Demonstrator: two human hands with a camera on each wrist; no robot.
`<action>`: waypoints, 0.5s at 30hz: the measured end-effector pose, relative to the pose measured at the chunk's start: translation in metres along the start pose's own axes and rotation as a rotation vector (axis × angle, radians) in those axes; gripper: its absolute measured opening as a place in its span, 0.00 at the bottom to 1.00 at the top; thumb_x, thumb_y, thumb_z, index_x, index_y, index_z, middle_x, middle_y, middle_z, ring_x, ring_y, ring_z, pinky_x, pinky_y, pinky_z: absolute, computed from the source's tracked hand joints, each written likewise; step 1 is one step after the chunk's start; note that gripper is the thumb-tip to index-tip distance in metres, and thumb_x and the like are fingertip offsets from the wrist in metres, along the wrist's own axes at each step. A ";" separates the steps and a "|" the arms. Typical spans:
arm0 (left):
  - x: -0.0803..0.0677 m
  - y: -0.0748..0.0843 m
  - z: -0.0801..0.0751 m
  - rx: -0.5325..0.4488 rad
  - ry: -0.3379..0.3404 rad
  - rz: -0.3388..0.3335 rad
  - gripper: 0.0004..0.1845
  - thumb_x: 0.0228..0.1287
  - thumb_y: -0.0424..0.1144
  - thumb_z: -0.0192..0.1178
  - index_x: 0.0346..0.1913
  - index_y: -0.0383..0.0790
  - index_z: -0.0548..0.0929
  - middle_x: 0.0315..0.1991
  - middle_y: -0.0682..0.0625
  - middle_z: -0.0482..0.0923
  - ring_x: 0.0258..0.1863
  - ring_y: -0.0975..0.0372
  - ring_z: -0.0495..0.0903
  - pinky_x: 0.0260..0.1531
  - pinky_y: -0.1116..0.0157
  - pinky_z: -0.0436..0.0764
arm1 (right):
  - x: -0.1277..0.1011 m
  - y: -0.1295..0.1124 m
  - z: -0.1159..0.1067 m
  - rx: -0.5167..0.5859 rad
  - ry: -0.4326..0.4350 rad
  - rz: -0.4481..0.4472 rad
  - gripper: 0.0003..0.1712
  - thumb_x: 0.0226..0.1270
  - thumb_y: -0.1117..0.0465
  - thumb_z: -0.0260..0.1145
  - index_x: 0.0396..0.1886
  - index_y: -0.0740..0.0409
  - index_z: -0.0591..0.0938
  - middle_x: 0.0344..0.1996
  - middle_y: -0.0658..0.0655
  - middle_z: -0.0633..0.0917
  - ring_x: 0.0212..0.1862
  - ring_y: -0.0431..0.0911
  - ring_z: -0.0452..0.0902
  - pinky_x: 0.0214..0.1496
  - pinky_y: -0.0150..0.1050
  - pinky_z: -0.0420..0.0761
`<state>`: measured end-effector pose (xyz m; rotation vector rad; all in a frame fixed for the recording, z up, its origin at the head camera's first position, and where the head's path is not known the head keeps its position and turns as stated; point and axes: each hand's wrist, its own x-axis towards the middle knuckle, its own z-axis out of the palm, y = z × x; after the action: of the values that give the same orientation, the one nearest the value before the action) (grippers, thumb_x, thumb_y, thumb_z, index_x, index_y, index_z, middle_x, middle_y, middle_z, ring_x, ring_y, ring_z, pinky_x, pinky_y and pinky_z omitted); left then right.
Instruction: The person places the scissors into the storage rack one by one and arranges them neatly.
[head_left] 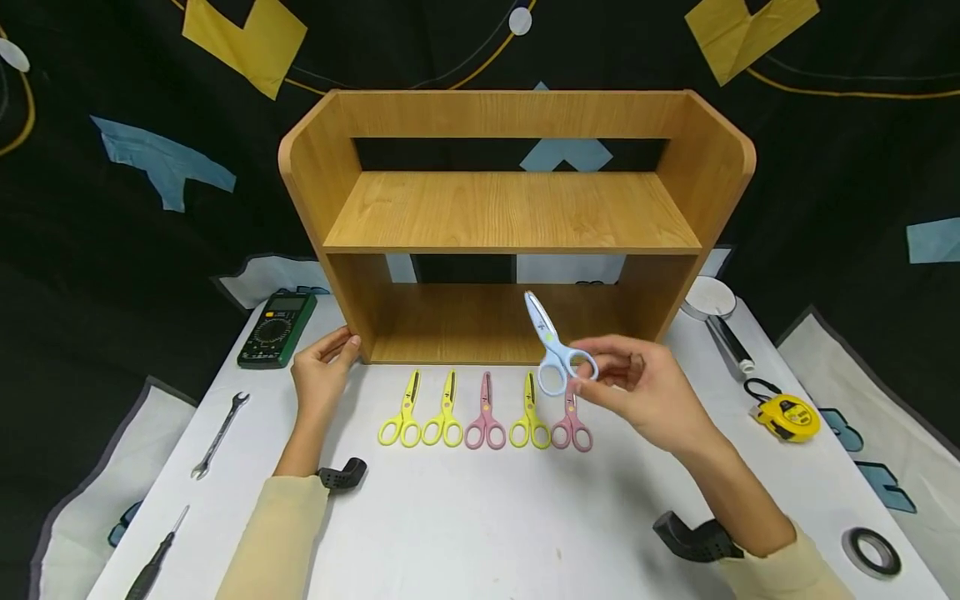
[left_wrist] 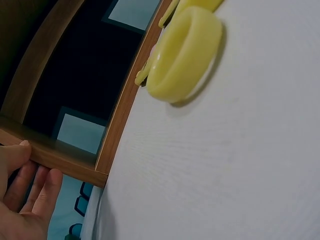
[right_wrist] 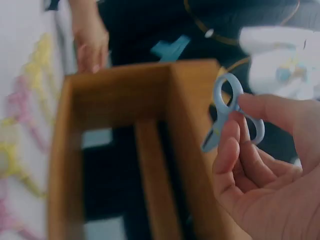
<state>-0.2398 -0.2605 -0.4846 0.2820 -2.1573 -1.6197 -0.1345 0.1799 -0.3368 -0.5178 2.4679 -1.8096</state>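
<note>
My right hand pinches light blue scissors by a finger loop, blades pointing up and away. In the head view the scissors overlap the front of the lower compartment of a wooden shelf. At the shelf's lower left front edge, my left hand grips the side panel. The left wrist view shows its thumb on one side of that board and its fingers on the other. Before the shelf lies a row of several scissors, yellow ones such as the leftmost pair and pink ones such as the middle pair.
On the left stand a green multimeter, a wrench and a screwdriver. Along the right side are a magnifying glass, a yellow tape measure and a black tape roll. Dark cloth hangs behind the white table.
</note>
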 end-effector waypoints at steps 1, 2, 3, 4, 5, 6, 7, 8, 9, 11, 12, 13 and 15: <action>0.000 0.000 0.000 -0.007 0.003 0.002 0.19 0.69 0.44 0.70 0.60 0.41 0.87 0.56 0.41 0.86 0.51 0.65 0.87 0.42 0.81 0.85 | 0.008 -0.010 0.003 -0.002 0.009 -0.020 0.22 0.64 0.64 0.77 0.58 0.59 0.85 0.37 0.56 0.88 0.36 0.47 0.84 0.40 0.33 0.89; 0.000 -0.001 0.001 -0.012 0.006 0.002 0.19 0.68 0.44 0.70 0.59 0.41 0.87 0.55 0.40 0.86 0.50 0.66 0.87 0.42 0.81 0.85 | 0.018 -0.018 0.005 -0.001 0.016 -0.040 0.22 0.64 0.64 0.77 0.58 0.58 0.85 0.38 0.55 0.89 0.37 0.47 0.85 0.40 0.33 0.89; 0.000 -0.001 0.001 -0.012 0.010 0.004 0.19 0.68 0.43 0.70 0.59 0.40 0.87 0.55 0.40 0.87 0.48 0.68 0.87 0.42 0.81 0.85 | 0.028 -0.027 0.009 -0.008 0.024 -0.055 0.23 0.64 0.64 0.77 0.58 0.58 0.85 0.37 0.55 0.89 0.37 0.46 0.85 0.39 0.32 0.88; 0.000 -0.001 0.001 -0.013 0.016 0.004 0.19 0.68 0.43 0.70 0.59 0.40 0.87 0.54 0.40 0.87 0.47 0.70 0.87 0.42 0.81 0.85 | 0.039 -0.035 0.012 -0.021 0.033 -0.076 0.23 0.64 0.63 0.77 0.58 0.58 0.85 0.37 0.55 0.89 0.37 0.46 0.85 0.39 0.31 0.88; -0.001 -0.001 0.001 -0.009 0.023 0.005 0.19 0.69 0.43 0.70 0.58 0.40 0.87 0.54 0.40 0.87 0.46 0.72 0.87 0.41 0.81 0.85 | 0.051 -0.042 0.016 -0.042 0.042 -0.088 0.23 0.64 0.62 0.77 0.58 0.57 0.85 0.37 0.55 0.89 0.37 0.45 0.85 0.38 0.31 0.87; -0.001 -0.001 0.001 -0.005 0.031 0.008 0.19 0.69 0.43 0.70 0.58 0.39 0.88 0.53 0.40 0.87 0.45 0.72 0.87 0.41 0.81 0.85 | 0.063 -0.049 0.020 -0.058 0.047 -0.099 0.23 0.64 0.62 0.77 0.58 0.57 0.85 0.37 0.55 0.90 0.37 0.45 0.84 0.38 0.30 0.86; -0.001 -0.001 0.001 -0.003 0.037 0.010 0.19 0.69 0.43 0.70 0.58 0.39 0.88 0.53 0.39 0.87 0.45 0.73 0.87 0.41 0.81 0.85 | 0.076 -0.056 0.025 -0.078 0.052 -0.106 0.23 0.65 0.61 0.77 0.58 0.56 0.85 0.36 0.54 0.90 0.37 0.44 0.83 0.37 0.30 0.84; -0.001 -0.001 0.001 0.006 0.045 0.012 0.18 0.69 0.42 0.70 0.58 0.39 0.88 0.53 0.40 0.88 0.45 0.73 0.87 0.41 0.82 0.85 | 0.088 -0.062 0.029 -0.091 0.056 -0.110 0.23 0.65 0.60 0.77 0.59 0.56 0.86 0.36 0.55 0.90 0.37 0.44 0.83 0.36 0.31 0.82; -0.001 -0.001 0.001 0.006 0.051 0.017 0.18 0.69 0.42 0.70 0.57 0.39 0.88 0.53 0.40 0.88 0.45 0.72 0.87 0.41 0.82 0.85 | 0.101 -0.068 0.034 -0.107 0.062 -0.110 0.23 0.65 0.59 0.77 0.59 0.57 0.86 0.35 0.55 0.90 0.36 0.44 0.82 0.36 0.31 0.81; 0.000 -0.001 0.002 0.001 0.056 0.024 0.18 0.69 0.42 0.70 0.57 0.39 0.88 0.52 0.39 0.88 0.45 0.71 0.87 0.41 0.82 0.85 | 0.125 -0.078 0.044 -0.128 0.069 -0.100 0.22 0.66 0.58 0.77 0.58 0.57 0.86 0.35 0.54 0.91 0.37 0.43 0.82 0.36 0.33 0.78; 0.000 -0.001 0.002 -0.006 0.054 0.026 0.17 0.69 0.42 0.70 0.57 0.38 0.88 0.52 0.39 0.87 0.45 0.72 0.87 0.41 0.82 0.85 | 0.137 -0.082 0.049 -0.138 0.071 -0.095 0.22 0.66 0.58 0.76 0.58 0.58 0.85 0.35 0.54 0.91 0.37 0.42 0.82 0.36 0.33 0.77; 0.000 -0.001 0.003 -0.011 0.050 0.028 0.17 0.68 0.42 0.70 0.57 0.38 0.88 0.52 0.38 0.87 0.44 0.72 0.87 0.41 0.82 0.85 | 0.148 -0.086 0.054 -0.148 0.072 -0.087 0.23 0.66 0.58 0.76 0.58 0.58 0.85 0.35 0.54 0.91 0.37 0.42 0.82 0.36 0.33 0.77; 0.000 -0.001 0.004 -0.014 0.045 0.029 0.17 0.68 0.42 0.71 0.56 0.38 0.88 0.52 0.38 0.87 0.42 0.74 0.86 0.39 0.82 0.85 | 0.167 -0.090 0.065 -0.153 0.062 -0.072 0.23 0.66 0.57 0.76 0.58 0.61 0.84 0.36 0.54 0.91 0.39 0.42 0.85 0.36 0.31 0.79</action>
<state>-0.2422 -0.2575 -0.4867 0.2789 -2.1067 -1.5967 -0.2558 0.0483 -0.2456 -0.5737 2.6779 -1.6948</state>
